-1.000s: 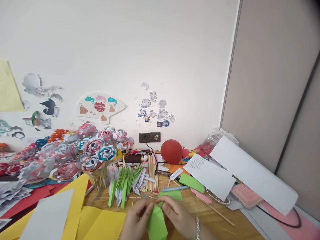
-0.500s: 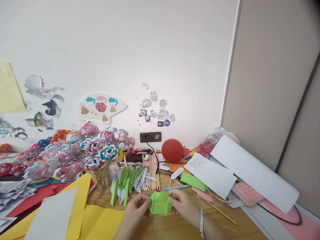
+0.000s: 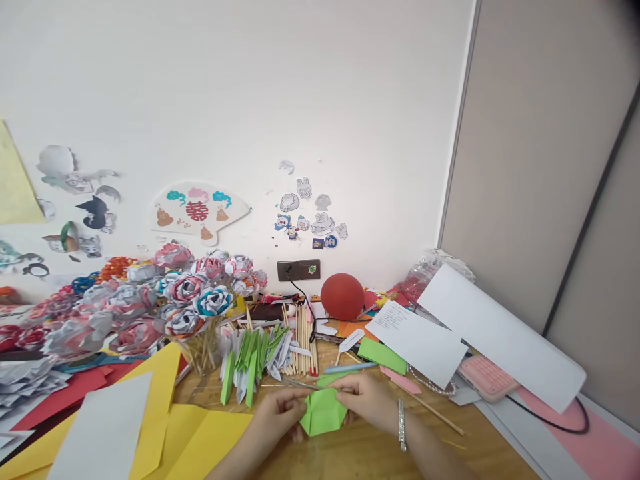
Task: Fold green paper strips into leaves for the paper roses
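A folded green paper (image 3: 323, 411) sits low over the wooden table (image 3: 360, 453), held between both my hands. My left hand (image 3: 278, 411) pinches its left edge with closed fingers. My right hand (image 3: 367, 400), a beaded bracelet (image 3: 401, 424) on its wrist, grips the paper's upper right edge with fingers curled over it. Just behind the hands lie a pile of folded green and white paper strips (image 3: 255, 357) and a bundle of wooden sticks (image 3: 303, 347).
Paper roses (image 3: 190, 293) on sticks crowd the back left. Yellow sheets (image 3: 200, 443) and a grey sheet (image 3: 100, 433) lie at front left. A red ball (image 3: 343, 297), white papers (image 3: 425, 340), a pink case (image 3: 487, 379) and a black cable (image 3: 550, 427) are at the right.
The green paper went from standing upright and narrow to spread flat and wide between my hands. Both hands moved slightly away from me, toward the strips.
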The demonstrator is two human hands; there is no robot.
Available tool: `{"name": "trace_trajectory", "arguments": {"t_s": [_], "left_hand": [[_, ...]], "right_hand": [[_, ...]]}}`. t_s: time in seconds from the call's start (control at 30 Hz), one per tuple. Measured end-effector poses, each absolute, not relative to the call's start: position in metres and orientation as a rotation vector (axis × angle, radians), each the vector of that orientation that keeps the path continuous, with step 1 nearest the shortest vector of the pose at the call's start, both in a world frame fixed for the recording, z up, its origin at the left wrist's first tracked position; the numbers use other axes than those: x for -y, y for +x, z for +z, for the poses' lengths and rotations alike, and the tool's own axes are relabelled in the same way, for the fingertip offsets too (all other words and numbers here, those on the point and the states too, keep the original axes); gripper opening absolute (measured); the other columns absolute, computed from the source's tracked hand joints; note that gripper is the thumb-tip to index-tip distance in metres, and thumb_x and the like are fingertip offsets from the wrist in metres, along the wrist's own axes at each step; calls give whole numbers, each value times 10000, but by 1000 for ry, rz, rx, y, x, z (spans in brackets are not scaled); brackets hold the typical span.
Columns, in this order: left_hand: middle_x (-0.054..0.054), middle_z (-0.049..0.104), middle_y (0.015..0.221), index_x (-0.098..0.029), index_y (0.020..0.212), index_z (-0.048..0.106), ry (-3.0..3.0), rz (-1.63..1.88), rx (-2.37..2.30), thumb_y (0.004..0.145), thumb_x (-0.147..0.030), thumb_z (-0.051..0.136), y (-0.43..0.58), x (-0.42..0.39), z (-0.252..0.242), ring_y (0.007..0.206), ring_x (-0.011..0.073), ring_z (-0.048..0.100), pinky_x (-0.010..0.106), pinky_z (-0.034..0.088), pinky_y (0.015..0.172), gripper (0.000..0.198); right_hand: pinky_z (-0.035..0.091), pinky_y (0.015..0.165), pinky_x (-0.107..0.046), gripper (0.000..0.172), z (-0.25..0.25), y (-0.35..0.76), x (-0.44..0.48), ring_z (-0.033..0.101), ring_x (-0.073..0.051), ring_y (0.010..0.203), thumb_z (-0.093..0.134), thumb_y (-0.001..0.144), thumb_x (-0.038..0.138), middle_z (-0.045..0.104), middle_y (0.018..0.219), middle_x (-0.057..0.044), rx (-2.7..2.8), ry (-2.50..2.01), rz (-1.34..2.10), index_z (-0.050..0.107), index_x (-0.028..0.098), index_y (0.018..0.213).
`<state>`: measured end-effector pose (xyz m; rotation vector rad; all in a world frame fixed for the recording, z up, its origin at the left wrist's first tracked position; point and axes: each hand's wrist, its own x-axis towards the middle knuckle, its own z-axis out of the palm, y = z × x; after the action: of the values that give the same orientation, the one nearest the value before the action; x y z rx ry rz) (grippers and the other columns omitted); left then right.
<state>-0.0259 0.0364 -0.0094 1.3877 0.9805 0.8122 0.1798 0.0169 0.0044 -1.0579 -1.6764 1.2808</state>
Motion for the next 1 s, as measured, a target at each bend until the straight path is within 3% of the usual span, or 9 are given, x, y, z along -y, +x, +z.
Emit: {"name": "trace_trajectory", "arguments": {"t_s": [0.37, 0.57, 0.77, 1.0], "left_hand": [[-34, 617, 486, -139, 765, 659, 1198, 927, -917, 509, -532, 778, -26, -37, -14, 357, 89, 512, 207, 376, 410, 484], [-54, 581, 452, -170, 699, 584, 1159, 885, -945, 537, -625, 721, -23, -35, -14, 348, 101, 527, 204, 406, 383, 502], [-40, 596, 453, -169, 667, 545, 1229, 787, -1006, 508, -660, 713, -25, -35, -15, 347, 110, 545, 205, 412, 386, 542], [-55, 585, 460, -185, 644, 507, 1377, 738, -1059, 462, -745, 654, -26, -37, -12, 381, 124, 553, 229, 410, 422, 607]], "right_hand": [[525, 593, -310, 277, -2, 181, -20, 636, -191, 658, 572, 763, 364, 709, 811, -32, 1715, -1075, 1120, 726, 224, 946], [518, 612, -295, 294, -1, 182, -17, 654, -206, 706, 502, 788, 263, 724, 879, -51, 1843, -1083, 937, 727, 218, 973], [483, 730, -292, 287, 2, 184, -15, 647, -196, 785, 506, 799, 199, 724, 896, -27, 1977, -1082, 731, 723, 266, 974], [471, 744, -315, 269, 2, 183, -14, 628, -224, 870, 508, 832, 296, 707, 959, -63, 1898, -1101, 837, 710, 206, 985]]}}
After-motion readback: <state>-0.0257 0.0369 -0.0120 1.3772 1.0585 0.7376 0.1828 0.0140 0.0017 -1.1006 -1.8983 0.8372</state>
